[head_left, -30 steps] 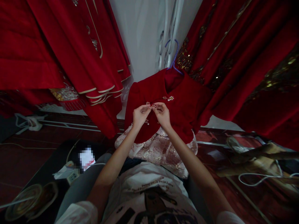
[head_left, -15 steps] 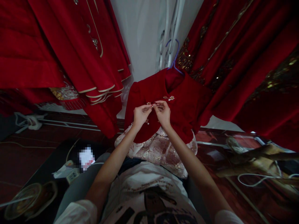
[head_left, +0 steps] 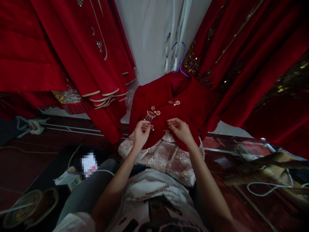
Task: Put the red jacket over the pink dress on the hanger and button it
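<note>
Our left hand (head_left: 141, 133) was low on the front of the red jacket (head_left: 195, 109), its fingers curled and its thumb drawn close to them; whether anything was pinched there, we could not tell. Just beyond its fingertips lay the fan-shaped ornament (head_left: 152, 114), its long axis slanting from the flower heads at upper right down to the fringe at lower left. That slant aimed the fringe at our left hand, whose fingertips met or nearly met the strand ends. Our right hand (head_left: 182, 130) was farther off: from its fingertips the ornament lay to the left and a little higher, with bare red fabric between. We saw its thumb and forefinger slightly apart, fingers loosely bent, and nothing visible in them. Just below those fingertips was a small clasp (head_left: 166, 131), while a pearl-tipped clasp (head_left: 152, 128) showed just to the right of the left fingertips.
</note>
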The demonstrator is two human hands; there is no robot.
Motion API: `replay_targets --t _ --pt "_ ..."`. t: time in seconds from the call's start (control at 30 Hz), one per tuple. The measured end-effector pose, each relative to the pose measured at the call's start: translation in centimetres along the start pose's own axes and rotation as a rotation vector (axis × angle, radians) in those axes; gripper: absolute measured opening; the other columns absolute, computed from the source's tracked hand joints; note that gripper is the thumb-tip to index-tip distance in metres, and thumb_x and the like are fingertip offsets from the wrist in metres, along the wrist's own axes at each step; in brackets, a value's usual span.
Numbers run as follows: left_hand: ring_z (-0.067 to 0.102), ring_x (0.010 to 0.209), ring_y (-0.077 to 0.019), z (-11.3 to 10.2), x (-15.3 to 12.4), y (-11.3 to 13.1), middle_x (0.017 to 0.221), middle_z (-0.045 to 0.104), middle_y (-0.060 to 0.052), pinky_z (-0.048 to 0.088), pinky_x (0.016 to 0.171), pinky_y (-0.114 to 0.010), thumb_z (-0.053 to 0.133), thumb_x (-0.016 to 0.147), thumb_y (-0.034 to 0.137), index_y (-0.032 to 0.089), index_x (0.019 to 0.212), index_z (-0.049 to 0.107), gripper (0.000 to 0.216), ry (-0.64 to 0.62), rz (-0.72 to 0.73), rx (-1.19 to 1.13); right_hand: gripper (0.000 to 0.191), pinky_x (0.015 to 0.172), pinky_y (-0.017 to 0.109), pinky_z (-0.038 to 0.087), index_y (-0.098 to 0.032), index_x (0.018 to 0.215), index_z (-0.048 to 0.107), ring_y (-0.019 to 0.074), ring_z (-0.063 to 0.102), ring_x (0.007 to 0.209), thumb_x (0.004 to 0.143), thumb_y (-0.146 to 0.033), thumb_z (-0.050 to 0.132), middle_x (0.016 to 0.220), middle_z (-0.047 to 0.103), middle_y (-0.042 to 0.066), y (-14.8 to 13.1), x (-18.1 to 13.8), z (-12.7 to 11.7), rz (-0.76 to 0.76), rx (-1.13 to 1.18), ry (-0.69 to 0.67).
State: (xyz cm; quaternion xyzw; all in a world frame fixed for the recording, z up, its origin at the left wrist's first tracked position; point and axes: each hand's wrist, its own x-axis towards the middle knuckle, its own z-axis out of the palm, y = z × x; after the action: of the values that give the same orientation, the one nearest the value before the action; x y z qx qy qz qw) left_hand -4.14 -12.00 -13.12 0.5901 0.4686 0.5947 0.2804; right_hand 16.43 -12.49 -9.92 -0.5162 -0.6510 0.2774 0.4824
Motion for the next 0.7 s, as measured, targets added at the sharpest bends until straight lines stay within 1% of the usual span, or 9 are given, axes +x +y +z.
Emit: replay_targets --t 0.1,0.2,0.23,0.3,0.4,0.47,0.5,0.6,0.7 --pt "0.061 0.069 -0.0092 -0.6 -1.5 0.4 0.084 0.068 -0.002 0.048 0.062 -0.018 0.059 0.084 0.021 0.019 0.096 0.064 0.013 -0.124 0.004 0.11 0.02 0.071 0.029 0.054 -0.019 0.103 0.064 0.0158 0.067 0.076 0.086 -0.025 0.057 0.091 0.07 0.006 -1.3 -0.8 -0.3 0.019 -0.236 0.009" --pt "0.062 0.069 -0.009 -0.4 -2.2 0.2 0.087 0.07 -0.001 0.049 0.062 -0.018 0.056 0.085 0.018 0.021 0.102 0.065 0.02 -0.216 0.001 0.17 0.031 0.068 0.03 0.051 -0.018 0.111 0.058 0.0211 0.066 0.085 0.081 -0.024 0.064 0.1 0.066 0.01 -2.0 -1.5 0.7 0.083 -0.525 0.025" --pt "0.063 0.07 -0.0091 -0.3 -2.3 0.1 0.088 0.07 -0.001 0.049 0.062 -0.018 0.056 0.085 0.017 0.021 0.104 0.065 0.022 -0.229 -0.006 0.177 0.033 0.068 0.03 0.051 -0.017 0.11 0.057 0.0228 0.065 0.089 0.079 -0.023 0.065 0.103 0.065 0.012 -1.9 -1.7 1.1 0.099 -0.579 0.008" --pt "0.063 0.069 -0.0092 0.0 -2.4 -0.3 0.089 0.07 -0.002 0.05 0.062 -0.019 0.057 0.083 0.016 0.021 0.107 0.065 0.025 -0.242 -0.022 0.178 0.029 0.069 0.03 0.05 -0.017 0.107 0.056 0.0234 0.065 0.093 0.079 -0.019 0.064 0.105 0.064 0.012 -1.5 -1.8 1.8 0.113 -0.606 -0.034" --pt "0.064 0.072 -0.0098 0.1 -2.5 -0.5 0.09 0.07 -0.002 0.053 0.065 -0.02 0.059 0.081 0.014 0.02 0.108 0.065 0.028 -0.22 -0.028 0.155 0.02 0.07 0.03 0.049 -0.017 0.099 0.059 0.0192 0.065 0.082 0.08 -0.014 0.062 0.092 0.067 0.007 -0.6 -1.5 2.0 0.137 -0.513 -0.063" --pt "0.066 0.075 -0.0103 0.1 -2.6 -0.4 0.088 0.07 -0.003 0.054 0.068 -0.021 0.059 0.08 0.012 0.019 0.105 0.065 0.026 -0.194 -0.04 0.114 0.017 0.07 0.028 0.05 -0.017 0.093 0.061 0.0163 0.065 0.074 0.077 -0.016 0.068 0.08 0.067 0.004 -0.4 -1.1 1.6 0.149 -0.339 -0.102" --pt "0.066 0.075 -0.0106 0.0 -2.6 -0.3 0.087 0.07 -0.003 0.054 0.068 -0.021 0.059 0.079 0.012 0.018 0.103 0.065 0.025 -0.182 -0.052 0.092 0.019 0.069 0.027 0.051 -0.017 0.091 0.062 0.0154 0.065 0.073 0.074 -0.019 0.072 0.077 0.067 0.003 -0.5 -0.9 1.4 0.139 -0.228 -0.127" --pt "0.067 0.076 -0.0112 0.0 -2.6 0.0 0.085 0.07 -0.004 0.055 0.069 -0.022 0.061 0.078 0.012 0.016 0.098 0.065 0.021 -0.164 -0.099 0.016 0.028 0.071 0.026 0.055 -0.017 0.094 0.066 0.015 0.068 0.076 0.071 -0.027 0.077 0.081 0.07 0.004 -1.0 -0.8 1.2 0.076 0.068 -0.149" --pt "0.068 0.077 -0.0121 0.1 -2.7 0.2 0.086 0.071 -0.004 0.056 0.071 -0.023 0.065 0.076 0.015 0.015 0.096 0.065 0.019 -0.151 -0.129 -0.083 0.028 0.077 0.027 0.058 -0.018 0.101 0.068 0.0152 0.07 0.082 0.075 -0.028 0.072 0.087 0.073 0.005 -1.6 -1.1 2.3 0.015 0.191 -0.114"
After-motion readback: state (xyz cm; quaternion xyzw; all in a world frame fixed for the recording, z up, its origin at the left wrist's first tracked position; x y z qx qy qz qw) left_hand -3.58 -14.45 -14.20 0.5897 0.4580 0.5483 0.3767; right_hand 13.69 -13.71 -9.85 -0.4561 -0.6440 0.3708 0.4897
